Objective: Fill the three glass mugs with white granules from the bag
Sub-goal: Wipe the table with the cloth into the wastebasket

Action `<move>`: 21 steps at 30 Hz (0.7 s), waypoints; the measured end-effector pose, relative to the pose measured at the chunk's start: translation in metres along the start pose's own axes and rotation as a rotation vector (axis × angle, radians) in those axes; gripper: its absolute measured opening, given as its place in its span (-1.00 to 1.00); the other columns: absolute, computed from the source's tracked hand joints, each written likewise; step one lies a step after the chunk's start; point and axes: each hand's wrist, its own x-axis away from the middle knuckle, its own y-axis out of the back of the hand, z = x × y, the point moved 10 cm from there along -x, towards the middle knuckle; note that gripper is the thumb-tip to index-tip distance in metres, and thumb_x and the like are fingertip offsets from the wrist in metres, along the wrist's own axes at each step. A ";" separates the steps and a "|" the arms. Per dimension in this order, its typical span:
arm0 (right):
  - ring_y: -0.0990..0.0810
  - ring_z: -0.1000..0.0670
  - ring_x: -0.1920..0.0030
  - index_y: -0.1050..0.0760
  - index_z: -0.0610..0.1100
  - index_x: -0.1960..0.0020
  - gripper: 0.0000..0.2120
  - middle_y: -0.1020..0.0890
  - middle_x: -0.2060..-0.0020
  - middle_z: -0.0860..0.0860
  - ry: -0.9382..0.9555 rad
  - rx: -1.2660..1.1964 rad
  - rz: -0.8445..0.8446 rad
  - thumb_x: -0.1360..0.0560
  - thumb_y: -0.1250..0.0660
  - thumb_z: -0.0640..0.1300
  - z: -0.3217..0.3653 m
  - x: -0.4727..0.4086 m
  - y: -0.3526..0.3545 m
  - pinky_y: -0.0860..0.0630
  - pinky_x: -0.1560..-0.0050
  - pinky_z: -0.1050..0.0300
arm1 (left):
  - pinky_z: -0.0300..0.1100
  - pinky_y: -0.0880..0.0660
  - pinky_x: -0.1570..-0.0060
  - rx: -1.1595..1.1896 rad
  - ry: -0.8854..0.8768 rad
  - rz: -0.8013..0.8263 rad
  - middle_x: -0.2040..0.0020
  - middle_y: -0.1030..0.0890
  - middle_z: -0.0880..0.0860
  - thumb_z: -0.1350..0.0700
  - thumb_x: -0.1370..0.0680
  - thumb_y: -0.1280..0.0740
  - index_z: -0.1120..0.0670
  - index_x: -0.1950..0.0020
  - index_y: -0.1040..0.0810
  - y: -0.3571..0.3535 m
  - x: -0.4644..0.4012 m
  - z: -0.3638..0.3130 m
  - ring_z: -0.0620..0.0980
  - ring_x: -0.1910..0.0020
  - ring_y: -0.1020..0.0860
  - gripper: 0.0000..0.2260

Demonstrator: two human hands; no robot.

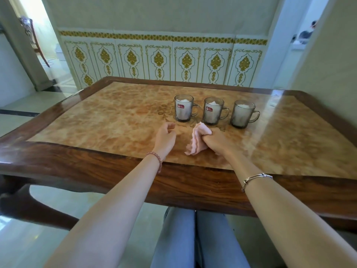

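Three glass mugs stand in a row across the middle of the table, handles to the right: the left mug (183,108), the middle mug (213,110) and the right mug (242,113). Each holds white granules up to near its rim. My right hand (214,141) grips a folded pink cloth (196,139) just in front of the middle mug, the cloth touching the tabletop. My left hand (165,136) hovers beside it with loosely curled fingers, holding nothing. No bag is in view.
The table (116,120) has a glossy marbled top and a dark wooden border. A tiled wall with gold ornaments stands behind it. A chair (31,38) shows through the doorway at far left. My knees are under the table's near edge.
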 end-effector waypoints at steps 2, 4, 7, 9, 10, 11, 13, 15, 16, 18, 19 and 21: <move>-0.46 -0.01 0.27 -0.57 -0.22 0.13 -0.79 -0.57 0.30 -0.04 -0.002 0.040 0.001 -0.52 -0.16 -0.25 -0.007 0.005 0.010 -0.31 0.31 0.14 | -0.33 -0.36 0.18 0.015 0.013 0.010 -0.25 -0.49 0.01 0.26 -0.60 -0.13 0.08 -0.30 -0.43 -0.007 0.001 -0.001 -0.16 0.01 -0.46 -0.71; -0.51 -0.07 0.24 -0.58 -0.23 0.14 -0.78 -0.62 0.27 -0.07 -0.020 0.048 0.005 -0.50 -0.17 -0.22 -0.014 0.009 0.018 -0.37 0.26 0.08 | -0.36 -0.38 0.22 0.021 0.018 0.020 -0.25 -0.48 0.01 0.24 -0.61 -0.13 0.07 -0.30 -0.43 -0.012 0.001 -0.001 -0.25 0.12 -0.44 -0.72; -0.59 -0.15 0.16 -0.61 -0.23 0.13 -0.76 -0.67 0.21 -0.13 -0.067 0.086 0.014 -0.47 -0.20 -0.16 -0.023 0.009 0.031 -0.48 0.19 -0.04 | -0.35 -0.39 0.24 0.027 0.017 0.029 -0.25 -0.48 0.01 0.24 -0.62 -0.13 0.06 -0.29 -0.43 -0.022 0.000 -0.003 -0.25 0.18 -0.43 -0.73; -0.51 -0.07 0.27 -0.57 -0.25 0.15 -0.80 -0.59 0.30 -0.08 -0.100 0.109 -0.007 -0.49 -0.20 -0.20 -0.022 0.009 0.043 -0.37 0.30 0.10 | -0.36 -0.38 0.26 0.032 0.011 0.035 -0.25 -0.48 0.01 0.23 -0.62 -0.13 0.06 -0.30 -0.43 -0.028 -0.001 -0.006 -0.26 0.19 -0.43 -0.73; -0.47 -0.02 0.31 -0.56 -0.21 0.16 -0.84 -0.54 0.35 -0.04 -0.103 0.084 -0.081 -0.49 -0.21 -0.22 -0.019 0.007 0.054 -0.34 0.37 0.16 | -0.36 -0.38 0.26 0.024 0.003 0.041 -0.25 -0.49 0.00 0.22 -0.62 -0.13 0.06 -0.30 -0.43 -0.031 -0.002 -0.007 -0.26 0.19 -0.44 -0.72; -0.46 0.02 0.34 -0.55 -0.18 0.16 -0.86 -0.52 0.37 -0.01 -0.100 0.044 -0.195 -0.48 -0.22 -0.23 -0.017 0.006 0.070 -0.33 0.42 0.19 | -0.35 -0.39 0.25 0.011 -0.009 0.052 -0.26 -0.49 0.00 0.21 -0.62 -0.14 0.06 -0.31 -0.43 -0.035 -0.004 -0.009 -0.26 0.18 -0.44 -0.72; -0.45 0.03 0.39 -0.53 -0.16 0.19 -0.87 -0.51 0.40 -0.01 -0.069 -0.086 -0.387 -0.46 -0.22 -0.26 -0.013 0.003 0.095 -0.32 0.48 0.23 | -0.31 -0.42 0.20 -0.022 -0.041 0.078 -0.28 -0.48 -0.01 0.19 -0.62 -0.16 0.07 -0.34 -0.42 -0.042 -0.007 -0.012 -0.23 0.13 -0.46 -0.71; -0.42 0.04 0.42 -0.52 -0.17 0.20 -0.87 -0.49 0.42 -0.02 -0.043 -0.142 -0.424 -0.44 -0.21 -0.29 -0.008 -0.006 0.102 -0.29 0.47 0.24 | -0.30 -0.43 0.15 -0.062 -0.070 0.107 -0.29 -0.48 0.00 0.17 -0.63 -0.17 0.09 -0.35 -0.42 -0.047 -0.011 -0.015 -0.21 0.08 -0.47 -0.71; -0.41 0.03 0.41 -0.52 -0.17 0.19 -0.87 -0.48 0.43 -0.01 -0.044 -0.138 -0.407 -0.44 -0.21 -0.30 -0.008 -0.011 0.100 -0.28 0.45 0.22 | -0.28 -0.44 0.10 -0.071 -0.078 0.118 -0.29 -0.48 0.01 0.16 -0.63 -0.18 0.09 -0.35 -0.42 -0.049 -0.013 -0.015 -0.18 0.04 -0.49 -0.71; -0.44 0.01 0.38 -0.54 -0.17 0.13 -0.86 -0.50 0.39 -0.03 -0.062 -0.115 -0.357 -0.44 -0.22 -0.32 -0.009 -0.020 0.089 -0.28 0.43 0.20 | -0.22 -0.41 -0.08 -0.055 -0.081 0.122 -0.30 -0.48 0.02 0.17 -0.62 -0.18 0.09 -0.35 -0.43 -0.050 -0.018 -0.016 -0.08 -0.16 -0.47 -0.71; -0.46 -0.02 0.34 -0.55 -0.19 0.09 -0.84 -0.52 0.36 -0.06 -0.070 -0.100 -0.331 -0.44 -0.22 -0.32 -0.013 -0.024 0.082 -0.30 0.41 0.19 | -0.21 -0.39 -0.12 -0.045 -0.078 0.119 -0.29 -0.48 0.01 0.18 -0.62 -0.19 0.09 -0.34 -0.43 -0.050 -0.020 -0.015 -0.06 -0.22 -0.46 -0.71; -0.49 -0.05 0.31 -0.56 -0.21 0.05 -0.84 -0.54 0.33 -0.08 -0.113 -0.090 -0.271 -0.45 -0.23 -0.32 -0.027 -0.030 0.064 -0.32 0.40 0.18 | -0.23 -0.37 -0.10 -0.048 -0.082 0.113 -0.27 -0.50 0.01 0.18 -0.61 -0.19 0.09 -0.32 -0.44 -0.050 -0.023 -0.014 -0.07 -0.21 -0.45 -0.72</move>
